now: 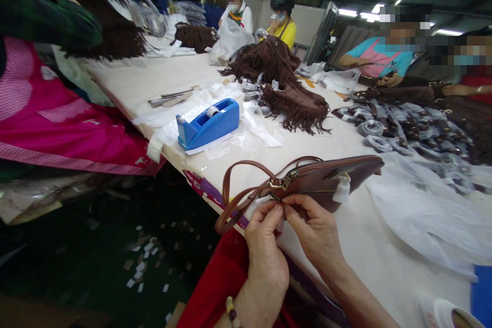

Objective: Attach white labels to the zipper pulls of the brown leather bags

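Handbag [317, 184]: at the near edge of the worktop [346, 139], probably keeping its zip pull [275, 197] handy.
Left hand [265, 248], right hand [317, 225]: fingertips pinched together (on what, I can't tell).

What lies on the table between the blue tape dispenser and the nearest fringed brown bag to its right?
In the head view, thin, crumpled white sheets lie there, spread on the pale tabletop.
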The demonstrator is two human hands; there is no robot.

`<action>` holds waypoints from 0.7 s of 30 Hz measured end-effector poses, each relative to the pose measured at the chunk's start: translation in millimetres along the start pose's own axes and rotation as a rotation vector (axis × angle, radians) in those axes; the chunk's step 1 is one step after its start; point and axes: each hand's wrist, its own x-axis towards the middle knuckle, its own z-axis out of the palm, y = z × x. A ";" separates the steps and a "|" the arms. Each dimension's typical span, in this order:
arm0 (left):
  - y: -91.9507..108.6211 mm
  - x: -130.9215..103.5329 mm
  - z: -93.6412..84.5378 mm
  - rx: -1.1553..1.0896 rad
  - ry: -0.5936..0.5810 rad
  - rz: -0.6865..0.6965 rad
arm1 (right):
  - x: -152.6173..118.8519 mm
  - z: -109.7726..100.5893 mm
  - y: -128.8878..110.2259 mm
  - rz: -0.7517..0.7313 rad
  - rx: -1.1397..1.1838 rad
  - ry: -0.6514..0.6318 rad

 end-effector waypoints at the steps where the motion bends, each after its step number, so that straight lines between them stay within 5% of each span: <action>1: 0.4 0.7 0.8 -0.006 0.009 0.011 | 0.1 0.0 -0.1 0.008 0.011 -0.005; 14: 1.4 3.5 5.7 -0.163 -0.011 -0.089 | 1.7 0.3 -0.5 0.104 0.146 -0.025; 21: -6.2 3.4 -3.3 0.001 -0.066 0.153 | 3.1 0.4 -1.8 0.131 0.204 -0.004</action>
